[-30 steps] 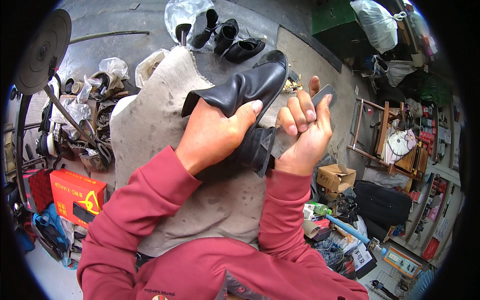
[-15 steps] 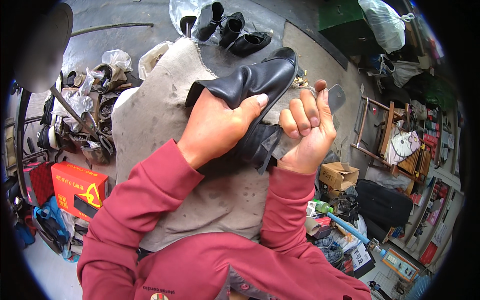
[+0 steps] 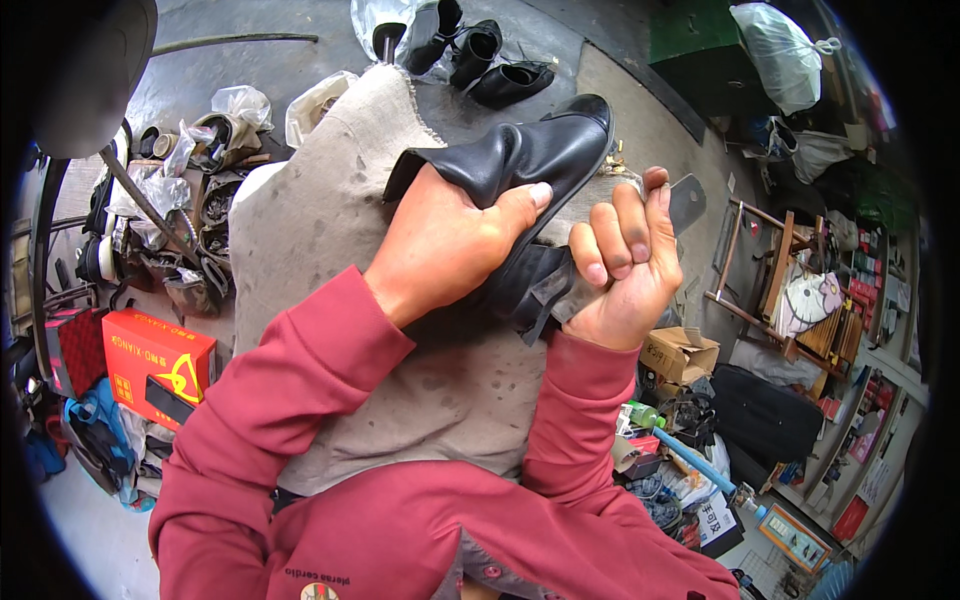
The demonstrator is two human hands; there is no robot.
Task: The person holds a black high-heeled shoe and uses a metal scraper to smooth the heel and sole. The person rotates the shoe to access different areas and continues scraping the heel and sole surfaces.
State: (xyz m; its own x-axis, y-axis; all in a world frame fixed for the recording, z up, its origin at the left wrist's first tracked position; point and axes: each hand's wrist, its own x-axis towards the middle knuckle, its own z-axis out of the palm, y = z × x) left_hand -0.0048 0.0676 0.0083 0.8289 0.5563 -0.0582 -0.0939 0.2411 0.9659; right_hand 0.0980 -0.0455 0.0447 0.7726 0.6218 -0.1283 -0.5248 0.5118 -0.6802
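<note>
My left hand (image 3: 440,240) grips a black leather boot (image 3: 550,150) above my lap. Its thumb presses along the boot's side near the sole, while the other fingers are hidden by the leather. The toe points up and to the right. Just right of the boot, my right hand (image 3: 630,260) is closed around a flat grey metal blade (image 3: 687,203), whose rounded end sticks out beyond the fingers. Black straps or leather flaps (image 3: 535,290) hang below the boot, between the two hands. A stained beige cloth apron (image 3: 320,240) covers my lap beneath them.
Several black shoes (image 3: 508,84) stand on the floor ahead. On the left are a red box (image 3: 150,350) with a dark phone-like object on it and a pile of bags and materials (image 3: 190,210). An open cardboard box (image 3: 682,353) and a wooden folding stool (image 3: 780,270) lie right.
The whole view has shifted slightly, so the scene sits a little to the right. Both hands keep their grips on the boot and the blade, with little visible movement.
</note>
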